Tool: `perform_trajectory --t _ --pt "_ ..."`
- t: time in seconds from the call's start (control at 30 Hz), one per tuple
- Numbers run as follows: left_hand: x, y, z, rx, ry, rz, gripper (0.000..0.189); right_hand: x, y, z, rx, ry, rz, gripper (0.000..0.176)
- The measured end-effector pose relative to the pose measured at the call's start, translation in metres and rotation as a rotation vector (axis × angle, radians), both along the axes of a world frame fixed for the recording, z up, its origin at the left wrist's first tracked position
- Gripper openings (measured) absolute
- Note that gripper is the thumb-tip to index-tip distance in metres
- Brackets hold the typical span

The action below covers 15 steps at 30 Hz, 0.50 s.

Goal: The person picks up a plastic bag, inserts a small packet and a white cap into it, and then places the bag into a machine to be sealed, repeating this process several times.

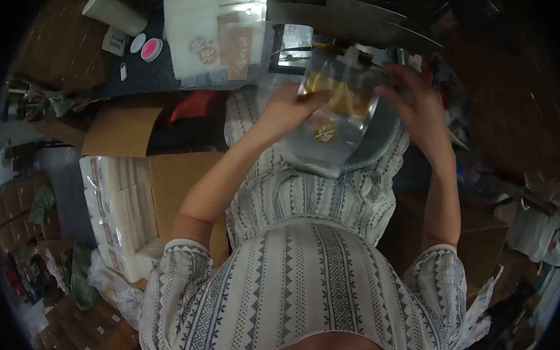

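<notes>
My left hand (295, 107) is closed on the edge of a clear plastic pouch (353, 130), thumb lying over its front. The pouch is tilted above my lap and carries gold printing, with yellow showing in its upper part. My right hand (418, 101) is just right of the pouch's upper edge, thumb and fingers apart and nothing seen between them. Under the pouch, a grey rounded container (389, 134) rests at my lap, partly hidden by it. Behind the pouch stands a metal machine (360, 22), its front partly covered.
A stack of white printed packaging (190, 34) lies on the dark table, beside a small pink-filled tub (152, 50) and a white cup (113, 16). At my left, an open cardboard box (185, 186) adjoins wrapped white packs (120, 209). Another carton (479, 228) is at my right.
</notes>
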<state>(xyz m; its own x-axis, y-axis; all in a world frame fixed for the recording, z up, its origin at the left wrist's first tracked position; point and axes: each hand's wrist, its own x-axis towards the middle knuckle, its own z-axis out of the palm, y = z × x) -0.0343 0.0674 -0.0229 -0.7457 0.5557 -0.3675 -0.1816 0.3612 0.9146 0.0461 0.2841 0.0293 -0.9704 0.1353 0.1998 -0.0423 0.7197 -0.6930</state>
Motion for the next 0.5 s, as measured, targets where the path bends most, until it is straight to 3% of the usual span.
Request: perform_trajectory --t 0.07,0.1,0.17,0.2,0.23,0.27,0.3,0.37,0.4,0.47,0.5 --pt "-0.011 0.011 -0.008 0.244 -0.223 0.103 0.032 0.007 0.013 -0.001 0.153 -0.077 -0.1 0.033" --pt "-0.013 0.014 -0.009 0.245 -0.226 0.101 0.032 0.006 0.021 -0.005 0.154 -0.079 -0.101 0.033" --pt "-0.017 0.018 -0.009 0.223 -0.291 0.202 0.033 -0.01 0.04 -0.024 0.213 0.016 -0.321 0.026" --pt "-0.017 0.017 -0.011 0.22 -0.294 0.201 0.033 -0.02 0.06 -0.045 0.212 0.012 -0.323 0.026" --pt "-0.017 0.011 -0.012 0.175 -0.197 0.164 0.032 -0.031 0.083 -0.072 0.289 0.08 -0.185 0.025" --pt "-0.017 0.004 -0.013 0.131 -0.096 0.125 0.032 -0.036 0.094 -0.086 0.366 0.153 -0.046 0.024" --pt "-0.022 -0.007 -0.012 0.131 -0.089 0.125 0.032 -0.037 0.092 -0.082 0.365 0.161 -0.048 0.024" --pt "-0.032 -0.038 -0.015 -0.07 0.968 0.376 0.04 -0.033 0.084 -0.068 0.374 0.053 -0.114 0.022" --pt "-0.032 -0.053 -0.025 -0.075 0.966 0.37 0.04 -0.027 0.083 -0.068 0.369 0.049 -0.116 0.022" --pt "-0.033 -0.077 -0.046 -0.731 1.471 0.143 0.049 -0.018 0.085 -0.063 0.295 -0.116 -0.249 0.02" --pt "-0.033 -0.084 -0.044 -0.734 1.469 0.148 0.049 -0.011 0.079 -0.053 0.296 -0.114 -0.244 0.02"
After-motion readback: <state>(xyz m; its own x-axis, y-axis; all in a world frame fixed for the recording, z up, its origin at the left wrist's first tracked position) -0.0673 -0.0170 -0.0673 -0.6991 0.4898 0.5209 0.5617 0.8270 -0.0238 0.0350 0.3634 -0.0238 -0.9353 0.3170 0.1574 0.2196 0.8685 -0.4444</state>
